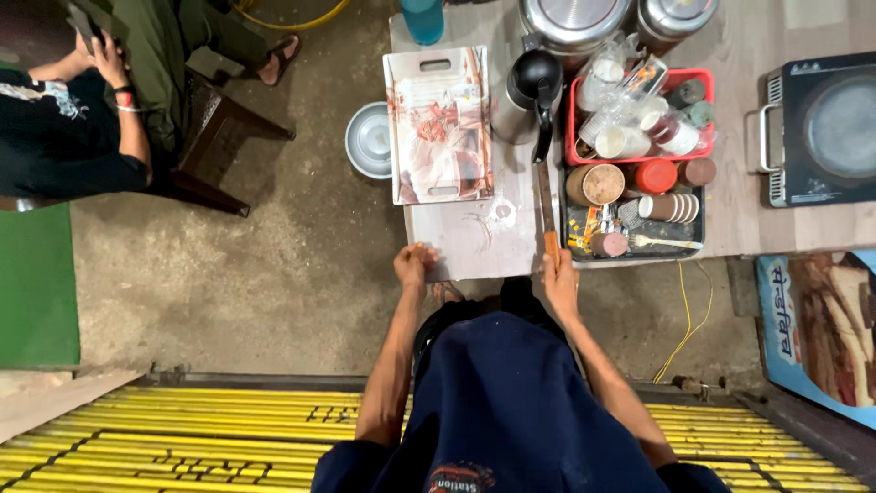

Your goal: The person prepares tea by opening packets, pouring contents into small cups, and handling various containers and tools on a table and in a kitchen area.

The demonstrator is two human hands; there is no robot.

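Holding a long flat steel knife with a wooden handle [546, 212], the right hand [558, 278] has its fingers shut around the handle at the near edge of the pale wooden table [456, 242]. The left hand [414, 267] rests flat on that edge. Near the blade stand a stained rectangular cutting board [438, 123] and a shiny black jug [529, 91].

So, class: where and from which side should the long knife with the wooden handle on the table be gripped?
Grip the long knife by its wooden handle at the near table edge, where the right hand already rests. Come from the person's side: the handle points toward them, the blade away toward the black jug.
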